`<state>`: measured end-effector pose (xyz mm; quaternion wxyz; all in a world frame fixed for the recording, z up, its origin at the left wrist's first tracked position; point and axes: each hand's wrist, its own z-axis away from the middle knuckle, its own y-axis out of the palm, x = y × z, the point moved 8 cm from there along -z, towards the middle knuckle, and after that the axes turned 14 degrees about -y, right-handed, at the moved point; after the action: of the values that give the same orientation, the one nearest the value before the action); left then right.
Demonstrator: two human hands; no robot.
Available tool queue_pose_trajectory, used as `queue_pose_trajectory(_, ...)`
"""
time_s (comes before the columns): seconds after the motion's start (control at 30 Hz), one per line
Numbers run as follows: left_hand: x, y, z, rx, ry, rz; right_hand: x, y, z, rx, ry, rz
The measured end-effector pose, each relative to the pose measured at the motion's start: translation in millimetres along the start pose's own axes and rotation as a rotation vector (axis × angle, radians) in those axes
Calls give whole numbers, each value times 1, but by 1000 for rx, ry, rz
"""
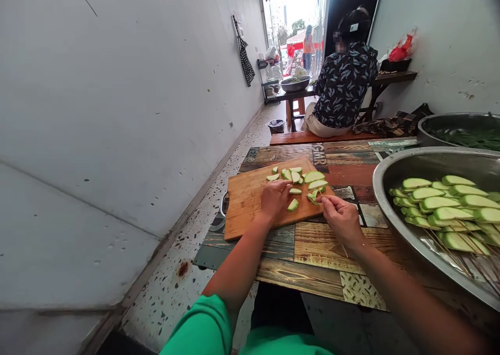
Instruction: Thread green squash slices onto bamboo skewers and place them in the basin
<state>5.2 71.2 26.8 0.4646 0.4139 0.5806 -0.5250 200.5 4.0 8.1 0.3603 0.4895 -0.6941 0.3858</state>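
On the wooden cutting board point(246, 201) lie several half-round, green-skinned zucchini slices point(314, 176), most heaped towards its far right. My left hand point(274, 198) reaches over the board, its fingers bent and closed at the edge of a slice point(296, 178) in the heap. Beside the board's right edge, my right hand point(341, 217) pinches a thin wooden skewer point(346, 251), whose lower end sticks out below the palm. The skewer's tip is close to slices at the board's edge; whether it pierces one I cannot tell.
A large metal basin point(394, 214) with skewered zucchini slices stands on the right of the patterned table point(316, 261). Behind it is another basin point(425, 125) with greens. Ahead, a person point(344, 86) sits on a bench point(289, 138), back towards me. A wall point(117, 110) runs along the left.
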Motion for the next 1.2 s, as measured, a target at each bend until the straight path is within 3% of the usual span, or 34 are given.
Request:
queue_pose_trajectory(0.1, 8, 11, -4, 51, 28, -124, -1, 3, 1, 12, 20, -23)
queue_pose_trajectory(0.3, 6, 13, -5, -1, 127, -242, -4, 6, 4, 18, 69, -41)
queue_pose_trajectory(0.67, 2, 2, -4, 3, 48, -256, -2, 10, 3, 86, 68, 13)
queue_pose_trajectory(0.8, 4, 1, -6, 17, 39, -373, 4, 13, 4, 114, 52, 12)
queue_pose_trajectory(1.0, 5, -6, -7, 64, -23, -539, -4, 2, 5, -21, 92, -11)
queue_pose_trajectory(1.2, 3, -3, -4, 187, 0, -570, -20, -1, 5, -130, 233, -213)
